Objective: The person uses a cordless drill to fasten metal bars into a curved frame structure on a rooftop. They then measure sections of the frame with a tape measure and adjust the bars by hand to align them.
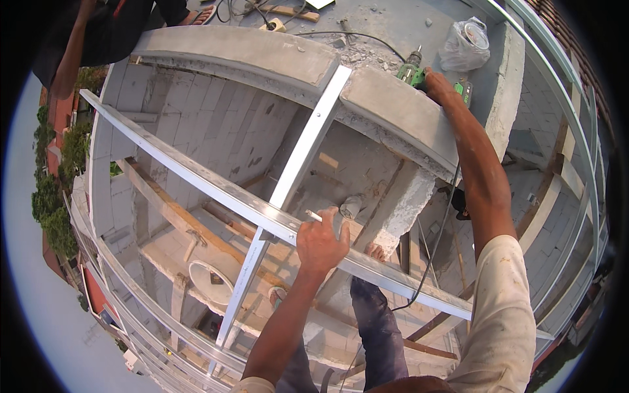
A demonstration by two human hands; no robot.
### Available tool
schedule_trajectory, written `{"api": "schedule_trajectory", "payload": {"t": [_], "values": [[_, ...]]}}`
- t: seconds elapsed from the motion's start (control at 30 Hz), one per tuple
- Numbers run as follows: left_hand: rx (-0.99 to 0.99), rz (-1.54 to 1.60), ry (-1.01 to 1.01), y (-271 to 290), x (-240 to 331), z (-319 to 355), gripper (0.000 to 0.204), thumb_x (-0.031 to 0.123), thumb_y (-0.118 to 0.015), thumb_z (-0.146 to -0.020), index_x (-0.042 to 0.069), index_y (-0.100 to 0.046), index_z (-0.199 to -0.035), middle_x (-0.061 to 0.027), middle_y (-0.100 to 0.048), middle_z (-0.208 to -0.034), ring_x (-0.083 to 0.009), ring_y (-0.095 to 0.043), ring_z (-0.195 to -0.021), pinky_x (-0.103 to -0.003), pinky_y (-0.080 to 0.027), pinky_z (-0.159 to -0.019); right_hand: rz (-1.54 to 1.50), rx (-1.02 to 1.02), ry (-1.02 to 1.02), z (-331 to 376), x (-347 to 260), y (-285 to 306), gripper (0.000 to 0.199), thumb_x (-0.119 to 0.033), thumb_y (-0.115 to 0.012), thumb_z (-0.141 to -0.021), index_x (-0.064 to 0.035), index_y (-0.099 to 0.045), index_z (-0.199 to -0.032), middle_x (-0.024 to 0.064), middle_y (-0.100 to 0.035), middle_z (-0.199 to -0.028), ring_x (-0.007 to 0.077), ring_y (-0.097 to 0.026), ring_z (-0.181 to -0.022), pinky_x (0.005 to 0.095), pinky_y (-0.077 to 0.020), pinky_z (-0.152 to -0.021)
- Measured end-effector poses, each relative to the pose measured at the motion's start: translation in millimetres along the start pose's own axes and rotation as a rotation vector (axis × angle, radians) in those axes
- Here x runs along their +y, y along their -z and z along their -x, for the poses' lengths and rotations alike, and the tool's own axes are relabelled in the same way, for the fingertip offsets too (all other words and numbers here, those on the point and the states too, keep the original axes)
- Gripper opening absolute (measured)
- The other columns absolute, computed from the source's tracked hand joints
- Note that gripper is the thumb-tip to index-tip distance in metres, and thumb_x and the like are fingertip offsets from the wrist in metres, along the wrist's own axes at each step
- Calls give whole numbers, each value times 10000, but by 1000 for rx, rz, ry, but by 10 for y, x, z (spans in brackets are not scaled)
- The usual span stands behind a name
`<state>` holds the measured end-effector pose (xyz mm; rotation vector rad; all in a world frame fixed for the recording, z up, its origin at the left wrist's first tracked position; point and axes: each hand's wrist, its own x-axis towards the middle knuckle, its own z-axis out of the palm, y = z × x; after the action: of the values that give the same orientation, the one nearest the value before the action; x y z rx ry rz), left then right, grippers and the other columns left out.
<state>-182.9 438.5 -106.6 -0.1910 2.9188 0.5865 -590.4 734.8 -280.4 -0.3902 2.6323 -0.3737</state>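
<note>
Left grip (320,243) closed, right grip (438,85) outstretched, clasped.

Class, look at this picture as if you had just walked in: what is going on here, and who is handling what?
A person stands high inside an unfinished block-walled building, looking down. Their left hand rests on a long metal rail that runs slantwise across the opening, where a second metal rail crosses it. A thin, pale stick pokes out between the fingers. Their right hand reaches out to a green power drill lying on the concrete ledge. A clear plastic bag sits nearby, and another person crouches at the upper left.
</note>
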Motion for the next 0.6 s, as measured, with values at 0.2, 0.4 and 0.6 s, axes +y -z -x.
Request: {"api": "schedule_trajectory", "payload": {"t": [0.2, 0.4, 0.6], "values": [[27, 16, -7, -16, -8, -21, 412, 282, -771, -861, 88, -655, -1205, -132, -702, -748, -352, -701, -733, -451, -514, -797, -37, -104, -158, 73, 5, 53, 627, -204, -779, -851, 82, -510, -1340, 347, -684, -1197, 453, -678, -1156, 493, -553, -933], [-46, 17, 41, 46, 28, -6, 437, 292, -768, -867, 91, -636, -1232, -160, -699, -721, -375, -694, -717, -466, -518, -792, -128, 52, -121, 331, -6, 222, 559, -187, -755, -905, 53, -538, -1360, 302, -693, -1233, 399, -702, -1145, 467, -557, -941], [16, -26, 4, 36, 30, 37, 439, 326, -759, -865, 83, -649, -1213, -154, -711, -735, -338, -677, -664, -425, -523, -726, -322, 689, 215, 1881, -1251, 763, 440, -26, -717, -940, -12, -593, -1362, 187, -705, -1246, 293, -702, -1168, 400, -555, -1003]]}}
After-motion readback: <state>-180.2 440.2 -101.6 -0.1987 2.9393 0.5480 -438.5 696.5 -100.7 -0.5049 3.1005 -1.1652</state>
